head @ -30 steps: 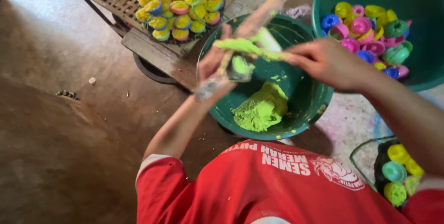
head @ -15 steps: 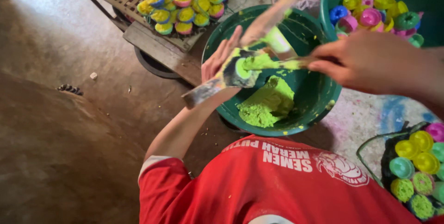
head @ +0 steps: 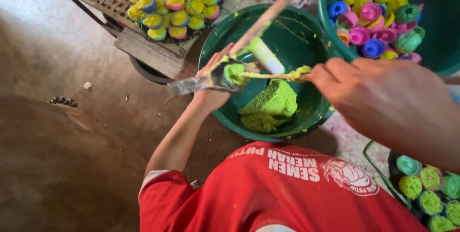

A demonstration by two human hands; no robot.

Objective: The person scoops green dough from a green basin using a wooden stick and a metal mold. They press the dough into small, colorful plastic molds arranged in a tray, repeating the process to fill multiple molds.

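Bare brown floor [head: 62, 165] carries a green basin [head: 306, 112] of yellow-green paste [head: 270, 105]. Left hand [head: 213, 93] grips a small mould [head: 230, 74] over the basin so drips fall back; right hand [head: 383, 98] pinches a thin stick [head: 273, 75], packing paste into it.
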